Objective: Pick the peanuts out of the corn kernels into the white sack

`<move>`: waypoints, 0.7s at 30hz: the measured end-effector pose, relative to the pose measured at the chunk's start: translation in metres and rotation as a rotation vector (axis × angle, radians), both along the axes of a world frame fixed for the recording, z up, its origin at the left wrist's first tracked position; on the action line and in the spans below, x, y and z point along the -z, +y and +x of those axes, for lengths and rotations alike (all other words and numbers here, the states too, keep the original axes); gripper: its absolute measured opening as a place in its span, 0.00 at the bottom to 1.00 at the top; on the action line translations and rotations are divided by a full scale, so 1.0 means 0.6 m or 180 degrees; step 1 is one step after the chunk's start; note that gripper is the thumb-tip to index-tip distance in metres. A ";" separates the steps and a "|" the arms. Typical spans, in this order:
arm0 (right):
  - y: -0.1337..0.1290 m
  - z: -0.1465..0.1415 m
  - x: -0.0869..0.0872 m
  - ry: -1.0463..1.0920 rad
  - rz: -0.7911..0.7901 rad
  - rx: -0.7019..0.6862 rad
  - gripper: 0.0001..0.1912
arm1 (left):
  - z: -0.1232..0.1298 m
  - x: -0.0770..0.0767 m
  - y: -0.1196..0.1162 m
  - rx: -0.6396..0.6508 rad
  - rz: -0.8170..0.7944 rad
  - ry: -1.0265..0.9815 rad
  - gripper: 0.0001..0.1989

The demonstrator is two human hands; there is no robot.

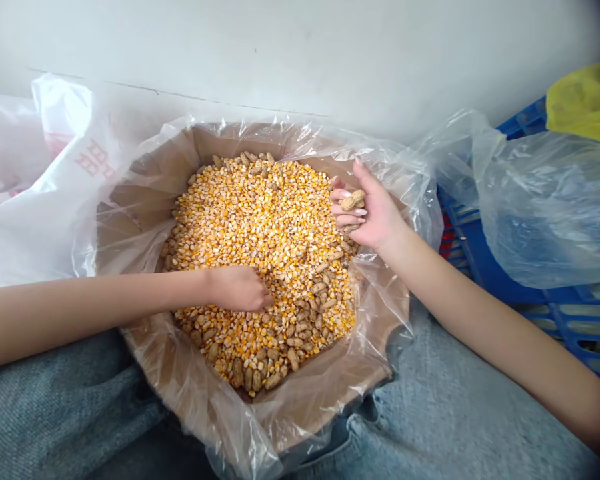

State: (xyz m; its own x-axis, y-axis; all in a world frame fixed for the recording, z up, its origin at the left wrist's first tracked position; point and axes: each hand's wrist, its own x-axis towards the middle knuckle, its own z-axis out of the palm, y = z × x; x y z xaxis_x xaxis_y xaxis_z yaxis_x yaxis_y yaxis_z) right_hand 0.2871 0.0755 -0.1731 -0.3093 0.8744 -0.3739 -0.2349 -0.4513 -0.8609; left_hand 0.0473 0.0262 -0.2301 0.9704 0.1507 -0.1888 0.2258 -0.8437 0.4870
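Note:
My left hand [243, 288] reaches in from the left and is closed, knuckles up, against the corn kernels [260, 223]. Its fingertips are tucked down among the kernels, so whatever they pinch is hidden. Over the right side of the box, my right hand [373, 210] is turned palm up with curled fingers, cupping a few unshelled peanuts [353, 200]. Loose peanuts [305, 327] lie on the corn, thickest at the near and right sides. The cardboard box [147, 177] around them has a clear plastic liner [377, 300].
A white plastic bag [35, 180] stands at the left. On the right are a blue plastic crate [485, 257], a clear plastic bag [555, 207] and a yellow bag [583, 103]. A pale wall [290, 60] rises behind the box, and jeans-clad legs [460, 393] flank it.

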 end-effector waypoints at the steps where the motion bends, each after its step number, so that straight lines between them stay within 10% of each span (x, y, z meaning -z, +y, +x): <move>1: 0.000 0.000 0.001 -0.0020 0.0002 -0.0012 0.21 | 0.001 -0.003 0.002 -0.0158 -0.0234 0.0006 0.07; 12: -0.002 0.001 -0.004 -0.0203 0.0024 -0.0098 0.21 | -0.001 -0.039 0.056 -0.2412 -0.4962 0.0104 0.12; 21: -0.007 0.001 -0.007 -0.0372 0.0125 -0.0161 0.22 | -0.002 -0.041 0.069 -0.3075 -0.5444 -0.0726 0.12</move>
State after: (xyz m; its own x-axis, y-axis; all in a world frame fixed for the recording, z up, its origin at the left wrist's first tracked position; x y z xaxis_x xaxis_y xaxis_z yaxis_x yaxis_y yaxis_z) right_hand 0.2877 0.0712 -0.1689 -0.3098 0.8734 -0.3758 -0.1099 -0.4255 -0.8983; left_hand 0.0460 0.0676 -0.2055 0.7138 0.3785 -0.5893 0.0688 0.7994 0.5969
